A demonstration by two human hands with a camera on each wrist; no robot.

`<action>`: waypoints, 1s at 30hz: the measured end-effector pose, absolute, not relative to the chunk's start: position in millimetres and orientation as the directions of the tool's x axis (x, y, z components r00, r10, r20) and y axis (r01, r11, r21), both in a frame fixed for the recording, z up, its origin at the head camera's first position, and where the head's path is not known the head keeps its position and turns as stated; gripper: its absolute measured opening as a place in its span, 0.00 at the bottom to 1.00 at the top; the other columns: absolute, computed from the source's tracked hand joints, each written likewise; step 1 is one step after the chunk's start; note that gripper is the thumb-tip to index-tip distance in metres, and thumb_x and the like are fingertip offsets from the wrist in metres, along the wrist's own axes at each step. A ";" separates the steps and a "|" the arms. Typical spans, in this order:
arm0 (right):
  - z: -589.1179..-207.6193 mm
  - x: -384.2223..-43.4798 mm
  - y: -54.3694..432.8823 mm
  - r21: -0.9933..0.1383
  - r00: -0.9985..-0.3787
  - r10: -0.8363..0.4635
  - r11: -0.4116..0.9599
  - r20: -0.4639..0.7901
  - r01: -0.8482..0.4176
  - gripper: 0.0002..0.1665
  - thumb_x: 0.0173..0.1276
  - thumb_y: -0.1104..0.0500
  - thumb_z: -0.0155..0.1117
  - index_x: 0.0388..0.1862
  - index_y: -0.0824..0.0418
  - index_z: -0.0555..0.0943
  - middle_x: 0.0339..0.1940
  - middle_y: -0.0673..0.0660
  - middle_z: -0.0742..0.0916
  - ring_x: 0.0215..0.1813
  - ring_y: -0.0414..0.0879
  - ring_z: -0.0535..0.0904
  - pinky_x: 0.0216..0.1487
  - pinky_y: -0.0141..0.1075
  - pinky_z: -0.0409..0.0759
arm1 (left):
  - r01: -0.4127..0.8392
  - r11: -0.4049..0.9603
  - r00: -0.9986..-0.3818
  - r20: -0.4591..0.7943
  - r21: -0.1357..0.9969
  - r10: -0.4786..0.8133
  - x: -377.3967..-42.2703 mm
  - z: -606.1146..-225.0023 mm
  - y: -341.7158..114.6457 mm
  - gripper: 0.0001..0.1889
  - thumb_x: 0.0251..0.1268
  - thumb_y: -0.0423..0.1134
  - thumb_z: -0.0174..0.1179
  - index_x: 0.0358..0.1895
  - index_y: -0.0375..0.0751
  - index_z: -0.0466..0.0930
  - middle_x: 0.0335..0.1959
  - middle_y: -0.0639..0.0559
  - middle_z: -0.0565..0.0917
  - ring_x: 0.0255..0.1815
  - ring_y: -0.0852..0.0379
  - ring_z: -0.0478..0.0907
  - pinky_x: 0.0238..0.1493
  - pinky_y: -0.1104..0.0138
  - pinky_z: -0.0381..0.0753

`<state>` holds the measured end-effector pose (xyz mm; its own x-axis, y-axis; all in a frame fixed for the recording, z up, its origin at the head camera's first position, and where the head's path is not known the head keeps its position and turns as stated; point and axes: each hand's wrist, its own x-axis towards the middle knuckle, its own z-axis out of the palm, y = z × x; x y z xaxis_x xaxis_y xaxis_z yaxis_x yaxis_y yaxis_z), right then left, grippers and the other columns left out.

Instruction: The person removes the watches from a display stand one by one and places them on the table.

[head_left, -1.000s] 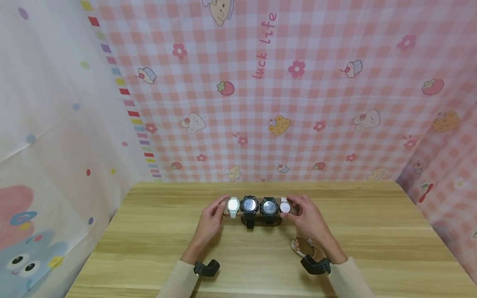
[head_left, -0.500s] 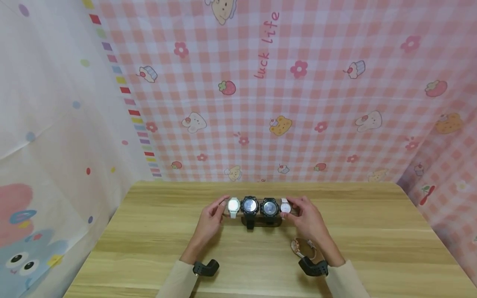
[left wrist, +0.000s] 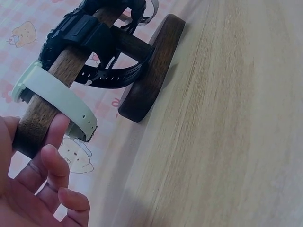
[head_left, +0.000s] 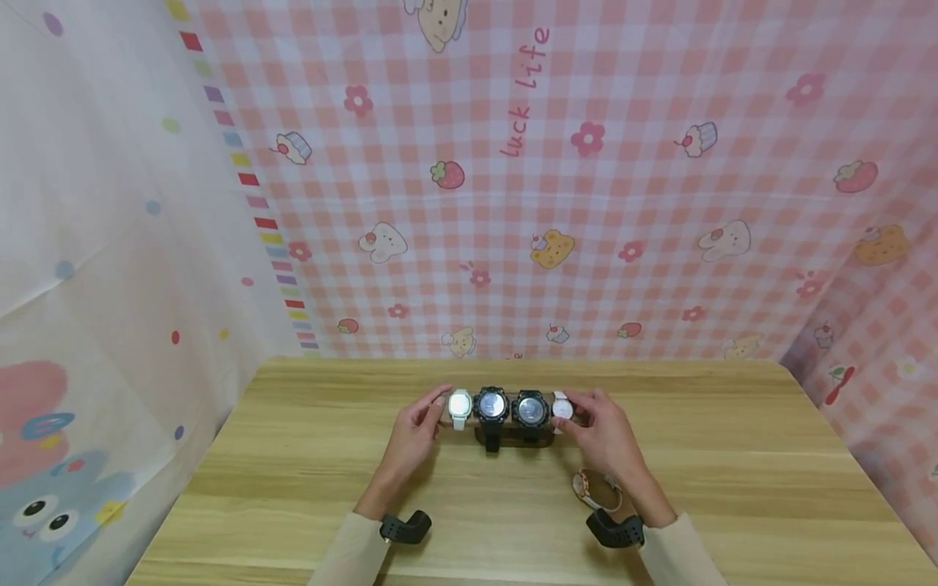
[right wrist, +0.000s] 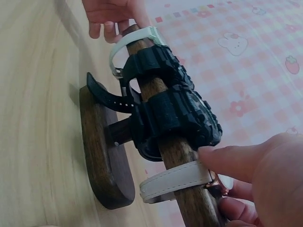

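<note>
From the head view, a wooden watch stand (head_left: 513, 435) sits on the table (head_left: 293, 488), its bar running left to right across the person's front. Four watches ring the bar, faces up: a pale green watch (head_left: 459, 404) at the left end, two black watches (head_left: 510, 406) in the middle, a white-strapped watch (head_left: 561, 407) at the right end. The left hand (head_left: 414, 435) curls its fingers round the bar's left end; the right hand (head_left: 604, 431) pinches the right end beside the white-strapped watch. A loose watch (head_left: 586, 487) lies on the table, nearer the person than the stand.

The left wrist view shows the thumb and fingers (left wrist: 52, 163) held against the bar's end, just beside the green strap, with the oval base (left wrist: 151, 66) flat on the table.

In the right wrist view, the thumb (right wrist: 227, 158) presses the white strap and curled fingers sit under the bar.
</note>
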<state>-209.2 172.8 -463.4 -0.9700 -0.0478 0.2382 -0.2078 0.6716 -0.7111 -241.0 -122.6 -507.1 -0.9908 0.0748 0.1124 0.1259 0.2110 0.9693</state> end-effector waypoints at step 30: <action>-460.2 -201.3 186.2 -0.751 -0.978 0.089 0.655 0.188 -0.085 0.27 0.60 0.62 0.73 0.60 0.66 0.81 0.42 0.61 0.79 0.35 0.48 0.72 0.32 0.32 0.70 | 0.137 0.226 -0.989 0.123 0.964 0.077 -240.9 -507.1 -122.6 0.18 0.79 0.44 0.50 0.64 0.47 0.78 0.32 0.49 0.79 0.28 0.47 0.74 0.25 0.72 0.72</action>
<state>-201.3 186.2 -460.2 -0.9782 0.0888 0.1879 -0.0849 0.6545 -0.7512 -240.9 -122.6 -507.1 -0.9895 0.0770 0.1227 0.1372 0.2264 0.9643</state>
